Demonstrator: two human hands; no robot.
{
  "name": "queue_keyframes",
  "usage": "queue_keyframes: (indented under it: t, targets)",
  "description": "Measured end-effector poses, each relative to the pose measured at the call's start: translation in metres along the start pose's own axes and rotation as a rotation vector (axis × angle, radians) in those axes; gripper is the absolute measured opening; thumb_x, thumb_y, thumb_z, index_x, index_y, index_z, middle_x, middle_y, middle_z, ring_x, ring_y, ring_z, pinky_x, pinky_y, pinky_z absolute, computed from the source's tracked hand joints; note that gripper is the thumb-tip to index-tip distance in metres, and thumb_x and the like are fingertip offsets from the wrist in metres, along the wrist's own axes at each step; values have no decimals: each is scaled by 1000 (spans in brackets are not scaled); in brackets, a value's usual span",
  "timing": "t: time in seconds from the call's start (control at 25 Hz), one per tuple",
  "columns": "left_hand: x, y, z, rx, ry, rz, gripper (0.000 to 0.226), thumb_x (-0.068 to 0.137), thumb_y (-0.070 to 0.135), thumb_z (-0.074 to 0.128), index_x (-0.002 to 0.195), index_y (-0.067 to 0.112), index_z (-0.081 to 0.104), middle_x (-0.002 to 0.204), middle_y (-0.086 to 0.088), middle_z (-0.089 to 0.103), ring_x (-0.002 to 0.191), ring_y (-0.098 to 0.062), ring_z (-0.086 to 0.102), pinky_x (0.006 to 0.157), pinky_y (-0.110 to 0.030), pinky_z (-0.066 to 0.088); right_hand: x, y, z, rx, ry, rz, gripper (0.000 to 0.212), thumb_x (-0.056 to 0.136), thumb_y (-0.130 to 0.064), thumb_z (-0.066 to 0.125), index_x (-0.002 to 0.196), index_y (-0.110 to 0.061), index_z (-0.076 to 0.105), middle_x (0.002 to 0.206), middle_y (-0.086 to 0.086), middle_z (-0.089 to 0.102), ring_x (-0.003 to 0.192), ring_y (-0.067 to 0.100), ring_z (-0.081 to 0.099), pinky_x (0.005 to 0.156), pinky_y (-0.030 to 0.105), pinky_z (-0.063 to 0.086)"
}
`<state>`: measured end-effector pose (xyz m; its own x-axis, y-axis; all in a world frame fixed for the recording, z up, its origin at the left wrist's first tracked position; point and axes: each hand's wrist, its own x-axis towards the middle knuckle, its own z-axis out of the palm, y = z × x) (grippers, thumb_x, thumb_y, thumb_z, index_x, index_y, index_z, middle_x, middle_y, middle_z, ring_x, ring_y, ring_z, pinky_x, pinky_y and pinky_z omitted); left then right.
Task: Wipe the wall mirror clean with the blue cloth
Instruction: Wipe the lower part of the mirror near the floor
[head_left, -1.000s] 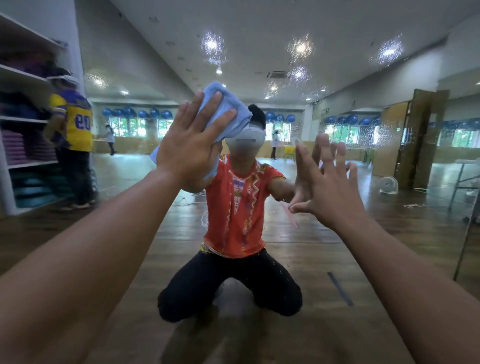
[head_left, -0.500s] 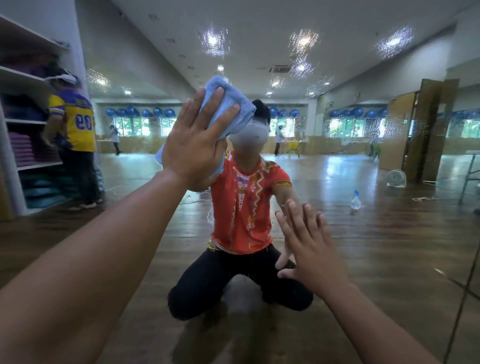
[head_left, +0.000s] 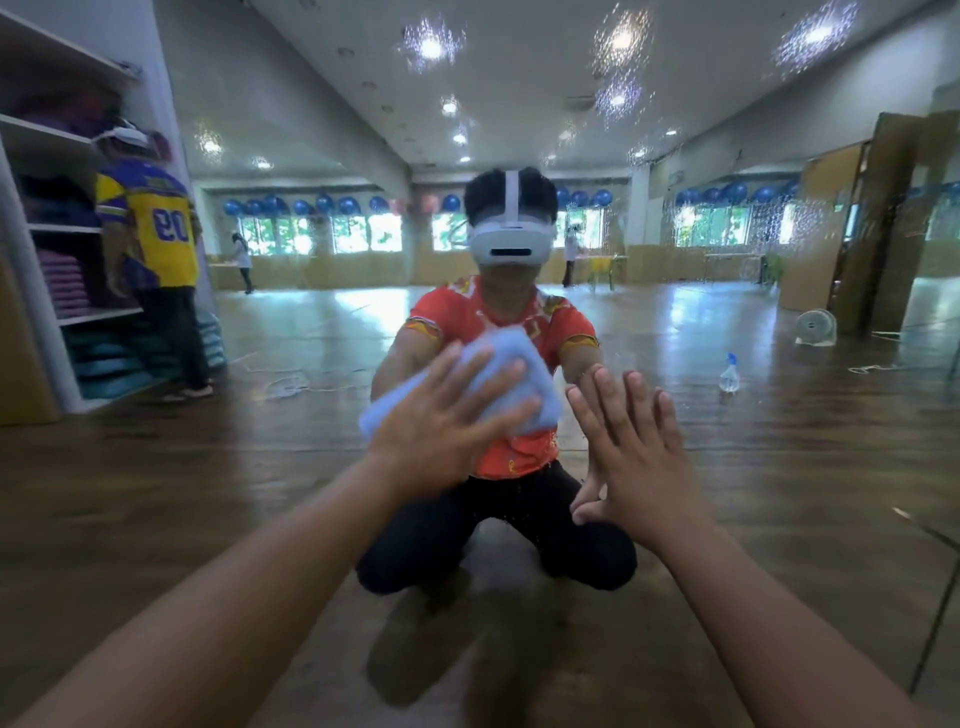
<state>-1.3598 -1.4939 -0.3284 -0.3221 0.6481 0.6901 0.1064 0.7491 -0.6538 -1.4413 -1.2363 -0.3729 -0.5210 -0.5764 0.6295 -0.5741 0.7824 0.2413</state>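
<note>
Midway through, we press the blue cloth (head_left: 519, 364) to the wall mirror (head_left: 779, 493) under our left hand's (head_left: 452, 421) straight fingers, our right hand (head_left: 639, 457) spread flat and empty just beside it, while droplets (head_left: 618, 98) across the upper glass apparently await wiping.

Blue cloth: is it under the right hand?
No, the left hand presses the blue cloth against the mirror with straight fingers, while the right hand beside it holds nothing.

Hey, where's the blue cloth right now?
Head view, near centre: the cloth is pressed against the mirror under the left hand, just left of the right hand.
</note>
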Motion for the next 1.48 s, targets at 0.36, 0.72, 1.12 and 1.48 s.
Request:
queue_keyframes:
  t: [0.36,0.72,1.12,1.48]
  targets:
    - [-99,49,6,-10,-352,451,55,95,33,65,146,38,46,164,2,26,153,-33,19,123,-59,8,-1,-2,-3,-14,-42,26,175,27,-77,88,163,-24,-9,171,9,-7,156,39,-3,125,56,-5]
    - [43,-56,-31,58,36,-133,57,91,4,58,144,24,54,157,-13,38,146,-43,27,120,-58,23,0,0,2,-30,5,16,171,28,-77,88,164,-22,1,171,11,-2,156,38,-6,125,54,-8]
    - [-122,63,18,-33,-325,361,47,105,19,41,150,32,44,163,0,29,151,-31,26,125,-51,11,1,0,2,-42,13,22,174,29,-76,89,163,-25,-9,171,9,-7,156,35,-13,124,53,-10]
    - [-83,-55,-56,126,-270,-31,87,76,7,50,157,27,25,164,-4,24,149,-39,21,121,-54,14,-6,-21,-14,-74,-80,123,162,56,-65,88,153,-23,-35,163,8,-36,150,35,-33,123,56,-13]
